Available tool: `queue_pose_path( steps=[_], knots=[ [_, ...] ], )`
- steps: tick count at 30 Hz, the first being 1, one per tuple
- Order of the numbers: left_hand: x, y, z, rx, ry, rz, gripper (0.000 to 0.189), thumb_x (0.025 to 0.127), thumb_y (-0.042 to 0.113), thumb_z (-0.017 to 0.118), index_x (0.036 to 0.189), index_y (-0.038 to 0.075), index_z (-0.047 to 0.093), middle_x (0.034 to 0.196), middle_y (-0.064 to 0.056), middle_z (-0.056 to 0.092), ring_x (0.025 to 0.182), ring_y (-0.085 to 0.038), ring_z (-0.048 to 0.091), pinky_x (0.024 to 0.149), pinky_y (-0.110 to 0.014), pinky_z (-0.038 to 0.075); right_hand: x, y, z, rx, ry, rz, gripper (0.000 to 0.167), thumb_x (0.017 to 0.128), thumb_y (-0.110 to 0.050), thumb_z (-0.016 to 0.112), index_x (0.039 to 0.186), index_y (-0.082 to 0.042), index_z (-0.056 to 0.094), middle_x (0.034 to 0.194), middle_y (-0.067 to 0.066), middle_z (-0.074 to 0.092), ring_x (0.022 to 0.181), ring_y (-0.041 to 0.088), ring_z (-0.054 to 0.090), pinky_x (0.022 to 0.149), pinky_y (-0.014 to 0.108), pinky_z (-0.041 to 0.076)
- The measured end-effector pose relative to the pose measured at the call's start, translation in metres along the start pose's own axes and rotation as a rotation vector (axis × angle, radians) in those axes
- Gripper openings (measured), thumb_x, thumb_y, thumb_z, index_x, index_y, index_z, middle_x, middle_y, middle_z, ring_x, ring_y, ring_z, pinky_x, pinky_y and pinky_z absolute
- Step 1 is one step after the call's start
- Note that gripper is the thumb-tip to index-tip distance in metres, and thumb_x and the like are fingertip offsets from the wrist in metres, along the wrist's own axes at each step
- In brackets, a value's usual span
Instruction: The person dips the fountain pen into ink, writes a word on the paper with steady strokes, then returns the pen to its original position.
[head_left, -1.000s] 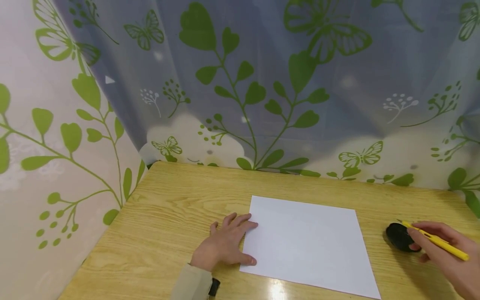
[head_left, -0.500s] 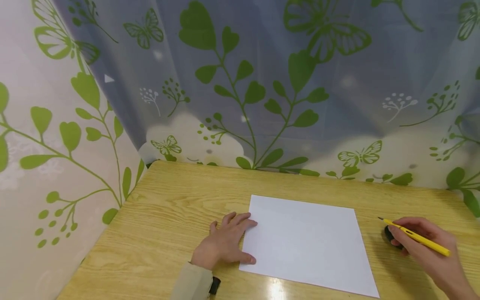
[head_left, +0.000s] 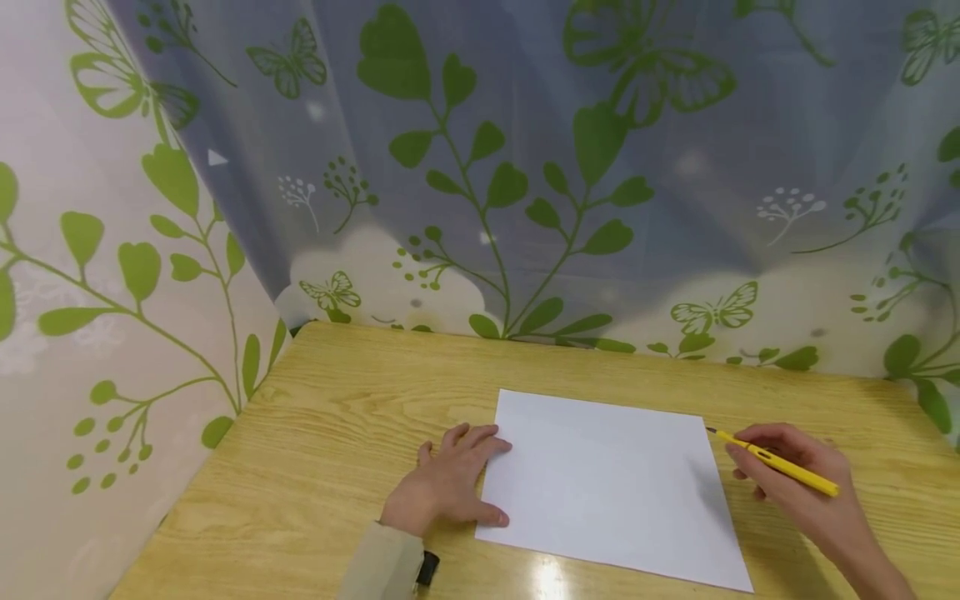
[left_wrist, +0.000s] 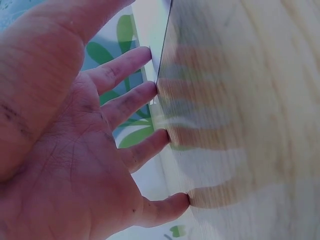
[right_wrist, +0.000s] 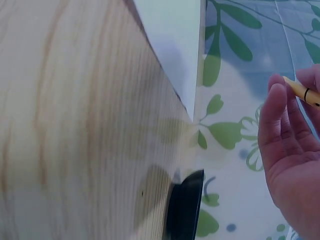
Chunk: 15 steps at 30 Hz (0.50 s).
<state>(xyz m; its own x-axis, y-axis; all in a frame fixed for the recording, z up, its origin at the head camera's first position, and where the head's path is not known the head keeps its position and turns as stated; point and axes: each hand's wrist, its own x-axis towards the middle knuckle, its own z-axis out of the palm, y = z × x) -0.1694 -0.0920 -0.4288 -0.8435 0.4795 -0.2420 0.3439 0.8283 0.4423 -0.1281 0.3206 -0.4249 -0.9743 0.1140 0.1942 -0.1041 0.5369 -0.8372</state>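
Observation:
A yellow pen (head_left: 797, 472) with a dark, pointed nib is pinched in my right hand (head_left: 813, 500), its nib at the right edge of a blank white sheet of paper (head_left: 607, 483). The hand's shadow falls across that edge. In the right wrist view, thumb and fingers meet round the pen, its barrel (right_wrist: 312, 96) running out of frame. My left hand (head_left: 444, 487) lies spread at the paper's left edge, thumb and some fingertips on it. The left wrist view shows those fingertips (left_wrist: 146, 89) touching down along the tabletop and paper edge.
A small black dish (right_wrist: 185, 212) stands on the wood-grain table (head_left: 315, 433); my right hand hides it in the head view. A curtain (head_left: 480, 208) with green leaves and butterflies hangs behind the table, and similar cloth (head_left: 97, 275) hangs on the left.
My right hand has moved left with the pen, away from the black dish and up to the paper's right edge. The left hand has stayed in place on the paper.

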Motion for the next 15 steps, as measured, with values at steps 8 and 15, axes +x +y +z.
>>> queue_pose_path(
  steps=[8,15],
  knots=[
    [-0.001,-0.001,0.000,-0.026,0.003,0.000,0.087,0.078,0.048,0.087,0.151,0.024,0.046,0.167,-0.001,0.030,0.154,-0.041,0.021,0.110,-0.083,0.019,0.006,-0.003,0.015,0.050,-0.073,0.039,0.023,0.096,-0.016,0.073,0.113,-0.002,0.067,0.083,-0.010,0.076,0.071,0.012,0.072,0.055,0.030,0.058],
    [0.000,0.000,0.002,-0.029,0.003,-0.015,0.086,0.077,0.049,0.087,0.150,0.025,0.047,0.168,0.000,0.029,0.155,-0.040,0.021,0.110,-0.082,0.019,0.009,-0.009,0.028,0.029,-0.103,0.039,0.028,0.096,-0.022,0.073,0.114,-0.002,0.066,0.085,-0.006,0.077,0.072,0.015,0.072,0.055,0.031,0.058]
  ],
)
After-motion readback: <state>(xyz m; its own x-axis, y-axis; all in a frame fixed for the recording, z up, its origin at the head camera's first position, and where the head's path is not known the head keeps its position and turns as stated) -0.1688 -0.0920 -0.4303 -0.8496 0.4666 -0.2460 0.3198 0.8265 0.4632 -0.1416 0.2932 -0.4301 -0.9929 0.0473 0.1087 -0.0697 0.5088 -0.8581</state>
